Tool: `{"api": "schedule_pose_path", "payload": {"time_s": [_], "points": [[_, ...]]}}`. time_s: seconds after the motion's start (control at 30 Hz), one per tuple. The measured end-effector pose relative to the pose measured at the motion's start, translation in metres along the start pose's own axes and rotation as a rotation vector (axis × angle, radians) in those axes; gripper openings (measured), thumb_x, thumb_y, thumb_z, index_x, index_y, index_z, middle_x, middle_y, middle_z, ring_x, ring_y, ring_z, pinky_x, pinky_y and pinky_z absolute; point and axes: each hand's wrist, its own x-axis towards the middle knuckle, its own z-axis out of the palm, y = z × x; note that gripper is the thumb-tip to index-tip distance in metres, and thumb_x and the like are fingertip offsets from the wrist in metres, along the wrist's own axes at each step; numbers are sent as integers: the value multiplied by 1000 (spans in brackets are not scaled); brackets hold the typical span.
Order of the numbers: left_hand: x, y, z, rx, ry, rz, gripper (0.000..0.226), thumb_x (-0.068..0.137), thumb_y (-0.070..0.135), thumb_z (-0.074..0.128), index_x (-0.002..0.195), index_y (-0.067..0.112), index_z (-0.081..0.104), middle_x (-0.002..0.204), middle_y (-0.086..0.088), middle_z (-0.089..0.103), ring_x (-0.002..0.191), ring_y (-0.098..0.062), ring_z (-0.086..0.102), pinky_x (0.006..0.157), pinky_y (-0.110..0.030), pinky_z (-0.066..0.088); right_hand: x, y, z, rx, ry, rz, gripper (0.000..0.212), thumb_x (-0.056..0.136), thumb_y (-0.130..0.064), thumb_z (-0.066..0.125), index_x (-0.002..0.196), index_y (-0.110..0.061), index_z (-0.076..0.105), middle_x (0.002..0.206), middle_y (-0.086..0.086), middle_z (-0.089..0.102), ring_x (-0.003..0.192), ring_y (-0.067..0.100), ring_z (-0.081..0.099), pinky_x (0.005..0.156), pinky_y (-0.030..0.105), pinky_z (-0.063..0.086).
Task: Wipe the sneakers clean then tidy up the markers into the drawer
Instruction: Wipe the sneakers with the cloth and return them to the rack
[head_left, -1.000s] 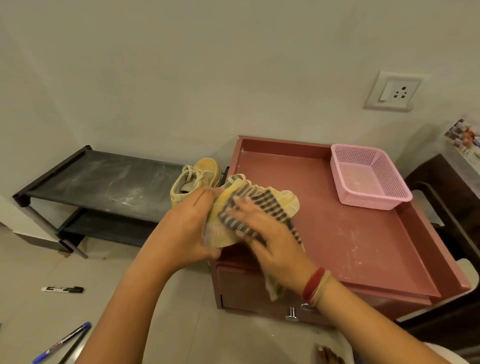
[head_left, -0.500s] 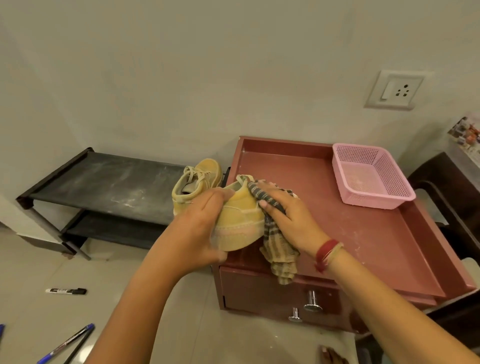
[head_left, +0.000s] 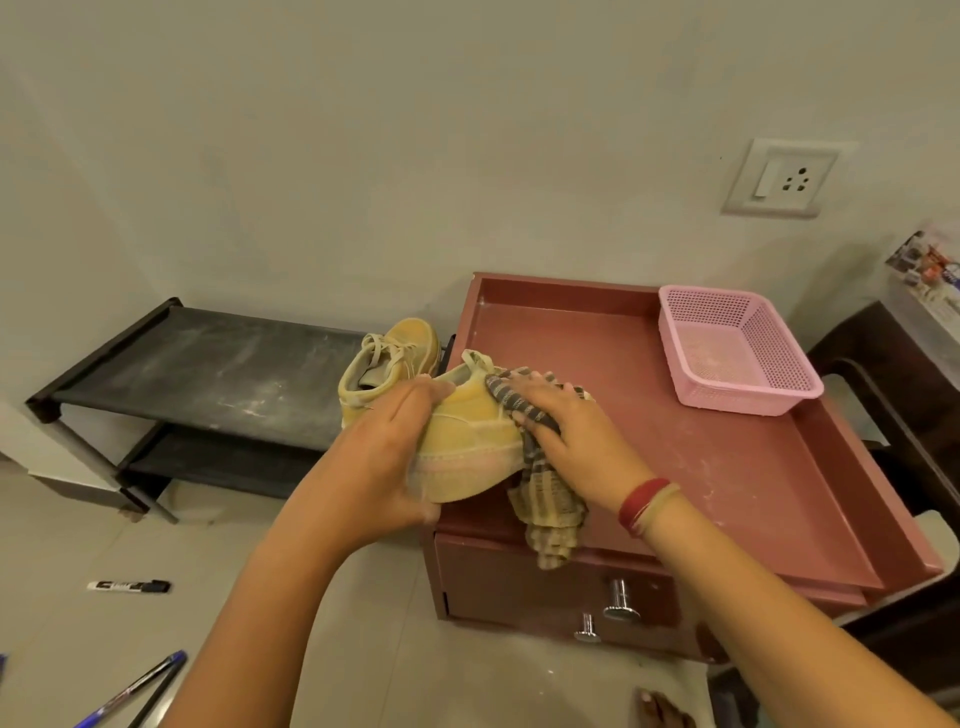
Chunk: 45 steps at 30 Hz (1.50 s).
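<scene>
Sneaker (head_left: 470, 436), yellow with a pale sole, is held just above the front left corner of a red cabinet (head_left: 727, 467), its sole towards the camera. The left hand (head_left: 379, 467) grips it from the left, fingers wrapped over the upper and thumb under the sole. The right hand (head_left: 576, 441) holds a striped cloth (head_left: 550, 514) against the sneaker's right side, fingers spread over the fabric, which bunches between thumb and fingers; the loose end hangs below the palm, over the cabinet's front edge. Red and tan bangles (head_left: 647, 504) circle the right wrist. The second sneaker (head_left: 384, 364), laces showing, sits on the right end of a dusty black rack (head_left: 208, 364), just beside the cabinet. The drawer (head_left: 519, 587) under the cabinet top is closed, and two metal knobs (head_left: 618, 597) stand out from the front. A pink basket (head_left: 748, 400) rests in the far right corner of the cabinet top. On the floor to the left lie a black-and-white marker (head_left: 129, 586) and, nearer the camera, two pens (head_left: 135, 688), well apart from the drawer. A socket (head_left: 782, 179) is set in the wall above.
</scene>
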Motion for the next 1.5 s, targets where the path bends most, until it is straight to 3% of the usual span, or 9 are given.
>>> {"api": "schedule_pose_path", "payload": {"time_s": [0.17, 0.4, 0.57, 0.73, 0.93, 1.1, 1.27, 1.4, 1.5], "points": [[-1, -1, 2, -4, 7, -13, 91, 55, 26, 86, 132, 20, 38, 126, 11, 42, 111, 4, 37, 80, -2, 33, -19, -22, 11, 103, -77, -184, 49, 95, -9, 48, 140, -26, 39, 149, -10, 33, 140, 0, 21, 116, 20, 15], [0, 0, 1, 18, -38, -91, 102, 58, 28, 82, 138, 34, 19, 126, 22, 23, 109, 4, 32, 76, -10, 37, -7, 29, -18, 128, 174, 232, 39, 96, -18, 48, 136, -17, 47, 142, 3, 45, 134, 18, 39, 109, 23, 27], [7, 19, 23, 201, 24, -263, 110, 60, 23, 76, 145, 28, 7, 143, -7, 13, 116, -26, 43, 76, -30, 50, -14, 52, -26, 59, 429, 310, 36, 97, -17, 46, 133, -14, 50, 136, 10, 44, 129, 21, 38, 102, 16, 22], [18, 29, 34, 137, 127, -302, 99, 58, 33, 77, 142, 16, 26, 141, -13, 24, 139, -42, 16, 103, -48, 37, -9, 40, -7, 56, 334, 178, 36, 94, -11, 50, 129, -18, 55, 131, 0, 57, 124, 15, 50, 104, 19, 32], [14, 20, 37, 171, 117, -258, 105, 56, 9, 81, 143, 16, 23, 143, -15, 26, 141, -43, 11, 103, -51, 36, -34, 5, 28, -118, 127, -195, 64, 81, 6, 46, 140, -16, 40, 147, -4, 35, 138, 7, 23, 115, 18, 15], [13, 15, 33, 131, 116, -191, 105, 59, 17, 84, 143, 22, 22, 139, -10, 27, 142, -35, 11, 100, -46, 39, -25, 42, 8, -142, 221, 78, 62, 87, 5, 44, 141, -24, 38, 150, -6, 30, 141, 12, 23, 115, 39, 26], [12, 10, 29, 130, 109, -101, 104, 55, 25, 89, 140, 21, 29, 130, -5, 31, 137, -39, 25, 101, -49, 38, -44, 11, 26, -61, 13, -200, 61, 85, -5, 34, 142, -25, 28, 149, -12, 26, 143, 8, 16, 118, 24, 12], [11, 11, 27, 135, 95, -92, 109, 52, 27, 91, 140, 23, 27, 132, -1, 27, 140, -35, 19, 103, -49, 34, -27, 33, 9, -29, 169, 59, 63, 88, 5, 42, 141, -26, 36, 145, -16, 22, 144, 14, 15, 118, 40, 18], [11, 13, 29, 146, 92, -55, 108, 52, 24, 91, 139, 22, 28, 135, -2, 29, 142, -34, 15, 103, -46, 31, -32, 12, 13, 81, 116, -68, 55, 90, 3, 45, 140, -20, 40, 147, -11, 29, 142, 9, 19, 118, 30, 18]]}}
